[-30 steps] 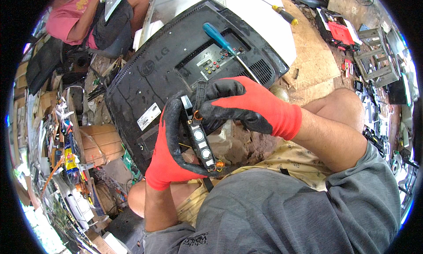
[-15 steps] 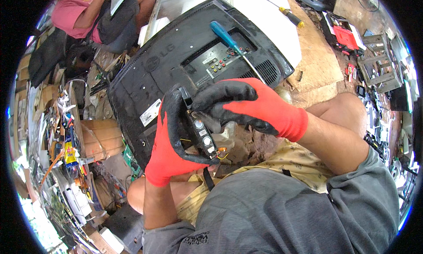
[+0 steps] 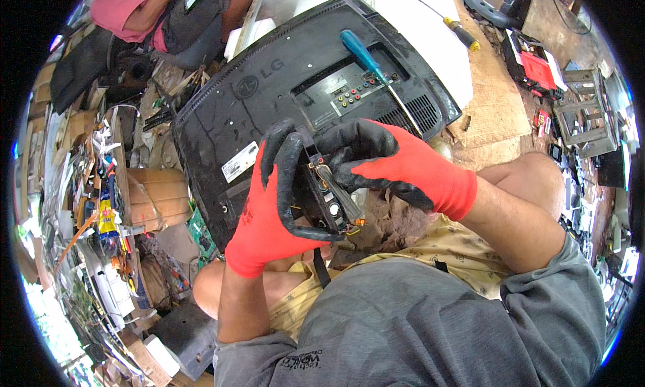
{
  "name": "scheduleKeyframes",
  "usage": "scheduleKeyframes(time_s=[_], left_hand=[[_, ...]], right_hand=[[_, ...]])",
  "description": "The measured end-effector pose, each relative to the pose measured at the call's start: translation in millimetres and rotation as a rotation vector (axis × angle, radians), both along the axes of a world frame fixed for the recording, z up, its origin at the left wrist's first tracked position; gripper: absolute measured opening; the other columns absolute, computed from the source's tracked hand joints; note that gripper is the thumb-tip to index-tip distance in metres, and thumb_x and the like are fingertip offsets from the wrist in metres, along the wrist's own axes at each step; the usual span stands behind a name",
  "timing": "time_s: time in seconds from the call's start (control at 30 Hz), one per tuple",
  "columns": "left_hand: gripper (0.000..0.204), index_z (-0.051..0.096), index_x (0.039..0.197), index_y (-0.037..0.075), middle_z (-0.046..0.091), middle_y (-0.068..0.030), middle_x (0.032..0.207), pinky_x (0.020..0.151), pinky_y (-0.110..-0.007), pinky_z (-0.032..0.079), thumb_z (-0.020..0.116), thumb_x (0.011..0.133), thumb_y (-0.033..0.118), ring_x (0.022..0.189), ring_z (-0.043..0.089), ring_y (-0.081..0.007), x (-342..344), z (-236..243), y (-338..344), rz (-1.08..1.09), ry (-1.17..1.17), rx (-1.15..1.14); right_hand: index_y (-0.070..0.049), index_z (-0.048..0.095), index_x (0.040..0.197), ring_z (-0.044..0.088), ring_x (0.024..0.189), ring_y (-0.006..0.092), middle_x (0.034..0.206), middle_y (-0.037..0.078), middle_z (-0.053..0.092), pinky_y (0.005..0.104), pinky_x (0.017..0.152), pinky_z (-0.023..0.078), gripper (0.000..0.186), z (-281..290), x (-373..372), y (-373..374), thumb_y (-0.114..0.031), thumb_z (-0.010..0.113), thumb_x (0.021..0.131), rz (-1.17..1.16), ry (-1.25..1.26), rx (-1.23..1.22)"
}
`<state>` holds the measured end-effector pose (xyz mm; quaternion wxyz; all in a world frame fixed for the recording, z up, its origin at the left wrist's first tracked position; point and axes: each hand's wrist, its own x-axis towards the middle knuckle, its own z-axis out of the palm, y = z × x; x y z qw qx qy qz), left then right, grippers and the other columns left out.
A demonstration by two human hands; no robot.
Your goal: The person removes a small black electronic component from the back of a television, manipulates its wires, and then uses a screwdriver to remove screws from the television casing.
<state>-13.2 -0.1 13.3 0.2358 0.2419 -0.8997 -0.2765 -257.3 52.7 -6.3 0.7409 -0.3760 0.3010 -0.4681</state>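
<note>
Both my hands wear red gloves with black palms. My left hand (image 3: 269, 212) wraps around a small black electronic part (image 3: 330, 199) with connectors and copper bits along its edge. My right hand (image 3: 396, 165) pinches the top of the same part from the right. The part is held just above my lap, in front of a black flat-screen set (image 3: 269, 98) lying face down. A blue-handled screwdriver (image 3: 369, 61) rests on the set's back panel.
A yellow-handled screwdriver (image 3: 450, 21) lies on a white panel (image 3: 430, 24) behind the set. Another person in a pink top (image 3: 127, 11) sits at the far left. Cardboard boxes (image 3: 151, 195), scrap boards and wires crowd the left; red and metal parts (image 3: 537, 68) lie right.
My hands have drawn the part slightly lower and nearer, with the left fingers curling further around it. The view has shifted a little; the set and screwdrivers have not moved.
</note>
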Motion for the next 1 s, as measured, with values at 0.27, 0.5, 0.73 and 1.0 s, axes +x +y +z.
scheduleKeyframes(time_s=[0.27, 0.5, 0.73, 1.0], left_hand=[[0.127, 0.033, 0.153, 0.006, 0.03, -0.0261, 0.156, 0.116, -0.053, 0.031, 0.095, 0.047, 0.034, 0.145, 0.03, -0.0465, -0.7, 0.3, 0.9, -0.016, 0.009, -0.018], [0.127, 0.033, 0.154, 0.006, 0.03, -0.0259, 0.156, 0.117, -0.054, 0.03, 0.095, 0.047, 0.037, 0.144, 0.03, -0.0472, -0.6, 0.8, -0.9, -0.011, -0.014, -0.024], [0.128, 0.034, 0.154, 0.006, 0.031, -0.0254, 0.156, 0.117, -0.054, 0.029, 0.095, 0.046, 0.04, 0.144, 0.03, -0.0475, -1.6, -1.0, -1.6, -0.008, -0.004, -0.078], [0.127, 0.034, 0.154, 0.007, 0.03, -0.0248, 0.157, 0.118, -0.054, 0.027, 0.096, 0.048, 0.042, 0.145, 0.029, -0.047, -1.2, 1.8, 1.1, 0.031, -0.058, -0.071]], right_hand=[[-0.003, 0.062, 0.122, 0.06, 0.098, 0.0082, 0.108, 0.001, 0.067, 0.0272, 0.088, 0.05, 0.036, -4.7, 6.3, 3.0, -0.006, 0.069, 0.087, -0.06, 0.09, -0.004], [-0.003, 0.062, 0.121, 0.059, 0.098, 0.0075, 0.108, 0.0, 0.066, 0.0269, 0.087, 0.05, 0.034, -1.5, 7.4, 2.0, -0.007, 0.069, 0.088, -0.09, 0.097, -0.04], [-0.003, 0.062, 0.121, 0.058, 0.099, 0.0064, 0.108, 0.0, 0.065, 0.0256, 0.086, 0.05, 0.028, 7.4, 9.6, 6.3, -0.01, 0.064, 0.094, -0.112, 0.048, -0.035], [-0.003, 0.063, 0.121, 0.058, 0.096, 0.0068, 0.105, 0.0, 0.066, 0.0248, 0.082, 0.05, 0.027, 3.6, 7.5, 4.8, -0.015, 0.063, 0.096, -0.101, 0.092, -0.017]])
